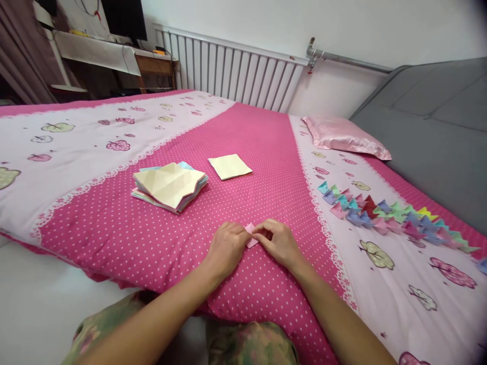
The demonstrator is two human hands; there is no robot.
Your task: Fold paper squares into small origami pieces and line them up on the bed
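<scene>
A small folded piece of pink origami paper point(251, 242) lies on the dotted bedspread near the bed's front edge. My left hand point(229, 246) closes on its left side, fingers bent over the edge. From the right, my right hand point(279, 243) pinches the paper between thumb and forefinger. Part of the paper is hidden by the fingers. Beyond my left hand sits a loose stack of creased paper sheets point(169, 185), pale yellow on top. A neater pile of pale yellow square paper point(230, 167) lies farther ahead.
Rows of small folded paper boats point(395, 218) in many colours stand on the right of the bed point(262, 137). A pink pillow point(346, 138) rests by the grey headboard point(437, 121). Behind are a white radiator point(232, 66) and a desk with a monitor point(125, 20).
</scene>
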